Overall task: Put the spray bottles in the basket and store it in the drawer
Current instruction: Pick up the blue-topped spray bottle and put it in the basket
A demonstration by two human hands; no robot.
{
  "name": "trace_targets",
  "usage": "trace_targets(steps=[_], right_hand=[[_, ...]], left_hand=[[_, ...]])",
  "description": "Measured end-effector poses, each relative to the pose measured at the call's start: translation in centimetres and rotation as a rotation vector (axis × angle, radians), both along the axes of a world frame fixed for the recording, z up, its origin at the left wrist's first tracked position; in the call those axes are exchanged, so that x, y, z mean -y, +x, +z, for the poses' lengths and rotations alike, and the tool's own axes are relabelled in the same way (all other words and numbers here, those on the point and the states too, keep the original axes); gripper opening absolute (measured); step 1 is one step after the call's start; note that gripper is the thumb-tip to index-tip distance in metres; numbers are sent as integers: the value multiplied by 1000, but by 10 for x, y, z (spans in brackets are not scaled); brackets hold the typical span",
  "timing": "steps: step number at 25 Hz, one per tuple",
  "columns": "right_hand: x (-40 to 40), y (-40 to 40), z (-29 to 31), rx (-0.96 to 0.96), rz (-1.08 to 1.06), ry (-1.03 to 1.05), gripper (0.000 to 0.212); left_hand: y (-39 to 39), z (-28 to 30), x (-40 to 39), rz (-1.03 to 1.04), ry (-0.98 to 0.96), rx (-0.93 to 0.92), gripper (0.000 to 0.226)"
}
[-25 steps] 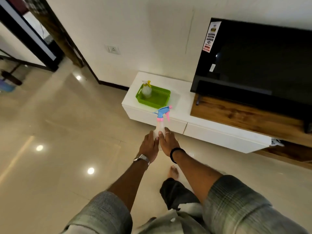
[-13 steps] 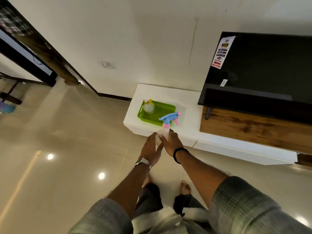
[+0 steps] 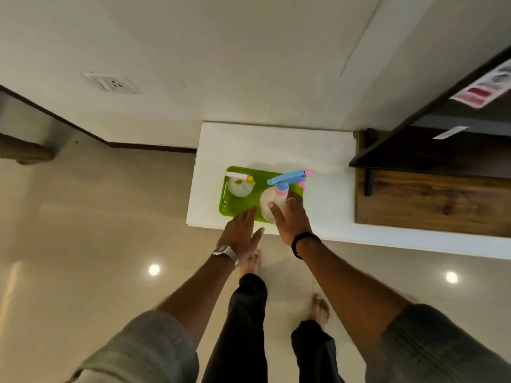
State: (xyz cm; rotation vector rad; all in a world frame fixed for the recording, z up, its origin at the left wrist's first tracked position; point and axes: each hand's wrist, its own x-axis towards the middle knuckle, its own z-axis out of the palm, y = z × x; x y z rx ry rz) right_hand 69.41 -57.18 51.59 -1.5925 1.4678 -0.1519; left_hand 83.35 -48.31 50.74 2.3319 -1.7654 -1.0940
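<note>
A green plastic basket (image 3: pixel 229 201) sits on the left end of a low white cabinet (image 3: pixel 276 145). Inside it, at the left, stands a clear spray bottle with a yellow and white head (image 3: pixel 240 186). My right hand (image 3: pixel 293 217) grips a second clear spray bottle with a blue and pink head (image 3: pixel 272 201) over the right half of the basket. My left hand (image 3: pixel 242 234) is flat with fingers spread at the basket's near edge and holds nothing. Whether the blue bottle's base touches the basket floor is hidden.
A black TV (image 3: pixel 453 125) stands on a wooden panel (image 3: pixel 431 205) to the right on the cabinet. A wall socket (image 3: pixel 112 83) is on the wall at left. Glossy tiled floor (image 3: pixel 96 244) lies around my bare feet (image 3: pixel 319 308).
I have walked up to the cabinet and now look straight down. The blue-headed bottle moved forward over the basket; my left hand let go of it and opened.
</note>
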Motion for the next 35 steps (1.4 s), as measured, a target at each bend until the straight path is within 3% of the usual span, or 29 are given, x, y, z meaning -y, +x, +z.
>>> trace_targets(steps=[5, 9, 13, 21, 29, 35], right_hand=[[24, 47, -92, -42, -69, -52, 56], [19, 53, -132, -64, -155, -55, 64], [23, 57, -144, -48, -188, -62, 67], [35, 63, -161, -27, -259, -68, 68], [25, 53, -164, -28, -237, 37, 78], [16, 37, -147, -82, -245, -19, 78]], left_hand=[[54, -87, 35, -297, 41, 76, 64], [59, -126, 37, -472, 79, 44, 44], [59, -136, 37, -454, 22, 11, 32], [51, -138, 42, -419, -10, -34, 31], [56, -136, 38, -479, 6, -17, 37], [57, -120, 31, -488, -30, 41, 43]])
